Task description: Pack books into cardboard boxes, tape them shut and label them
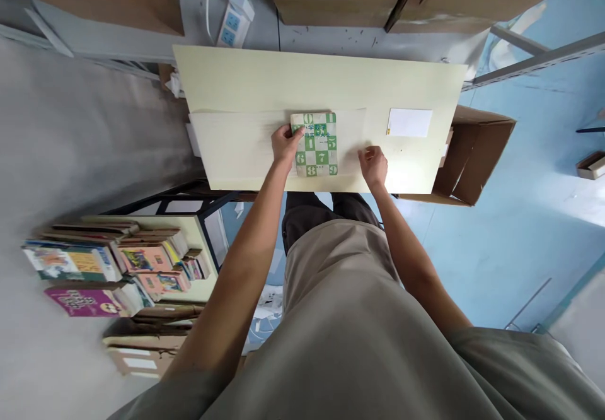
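A green-and-white checkered book (317,155) with numerals and Chinese characters on its cover lay flat near the middle of the pale tabletop (307,79), its cover facing up. Beneath it spread a thin pale sheet (241,149), which reached out past the book on both sides.

The left hand (286,144) was at the book's upper left: its thumb rested on the cover, partly over the printed title, while the other fingers were bent narrowly beside the left edge. Whether they went under the book and gripped it could not be told. The right hand (374,166) was well apart from the book, to its right, with its fingers curled in close together near the sheet's right edge; I could not tell whether they pinched that edge. The book thus lay between the two hands, touched only by the left.

A white card (409,122) lay farther right on the tabletop, above and to the right of the right hand. An open cardboard box (479,155) stood just past the tabletop's right end. At the upper left of the frame was a white power strip (235,23), and at the lower left were stacks of books, a purple book (82,300) among them.
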Tool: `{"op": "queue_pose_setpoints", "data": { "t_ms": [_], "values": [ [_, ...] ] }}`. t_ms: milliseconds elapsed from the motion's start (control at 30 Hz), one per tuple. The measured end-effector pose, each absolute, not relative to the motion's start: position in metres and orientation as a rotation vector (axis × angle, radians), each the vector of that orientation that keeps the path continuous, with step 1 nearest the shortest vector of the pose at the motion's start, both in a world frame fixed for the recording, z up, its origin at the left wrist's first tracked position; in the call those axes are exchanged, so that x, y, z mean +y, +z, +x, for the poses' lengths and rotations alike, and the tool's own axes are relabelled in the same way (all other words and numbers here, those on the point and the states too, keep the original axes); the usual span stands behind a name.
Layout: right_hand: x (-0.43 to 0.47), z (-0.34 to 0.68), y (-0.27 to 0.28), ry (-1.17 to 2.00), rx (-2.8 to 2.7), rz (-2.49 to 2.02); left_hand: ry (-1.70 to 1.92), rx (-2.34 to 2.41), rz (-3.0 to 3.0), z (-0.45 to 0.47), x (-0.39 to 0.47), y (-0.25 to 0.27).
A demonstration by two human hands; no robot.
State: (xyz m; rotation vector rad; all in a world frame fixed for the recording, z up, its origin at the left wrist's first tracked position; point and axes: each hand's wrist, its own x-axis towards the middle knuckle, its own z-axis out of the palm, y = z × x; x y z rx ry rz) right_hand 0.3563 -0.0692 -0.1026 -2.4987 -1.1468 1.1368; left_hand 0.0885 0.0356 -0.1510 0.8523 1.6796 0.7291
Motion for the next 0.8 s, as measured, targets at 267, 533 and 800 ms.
{"op": "queue_pose_setpoints", "data": {
  "t_ms": [267, 533, 800],
  "values": [
    [-0.067, 0.341, -0.08, 1.102, -1.329, -2.338, 0.649, 1.825, 1.012, 0.083, 0.014, -0.153],
    [-0.044, 0.269, -0.069, 1.348, -1.486, -2.144, 0.49, 1.837, 1.214, 0.099, -0.048, -0.128],
    [-0.022, 0.249, -0.087, 1.493, -1.602, -2.222, 0.375, 1.891, 1.305, 0.117, -0.069, -0.12]
  ]
}}
